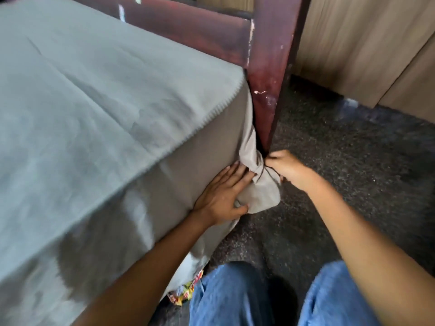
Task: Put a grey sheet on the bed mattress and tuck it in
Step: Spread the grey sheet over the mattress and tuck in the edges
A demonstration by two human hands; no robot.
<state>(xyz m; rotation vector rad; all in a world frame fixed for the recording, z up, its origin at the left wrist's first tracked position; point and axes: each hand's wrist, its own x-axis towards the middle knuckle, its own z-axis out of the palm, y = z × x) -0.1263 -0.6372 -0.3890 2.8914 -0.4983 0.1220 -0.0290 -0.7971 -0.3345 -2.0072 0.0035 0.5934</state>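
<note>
The grey sheet (89,109) covers the top of the mattress and hangs down its side (150,198). At the mattress corner beside the dark red bedpost (270,74), the sheet's loose corner (259,184) is bunched and twisted. My left hand (221,194) lies flat against the mattress side, fingers straight, thumb under the loose cloth. My right hand (286,167) grips the twisted bunch of sheet at the foot of the bedpost. Where the sheet's lower edge ends under the mattress is hidden.
A dark red wooden bed frame rail (183,24) runs along the mattress end. Dark speckled carpet (353,172) covers the floor. Light wooden furniture panels (367,43) stand at the right. A colourful wrapper (186,292) lies by my knees in blue jeans (235,300).
</note>
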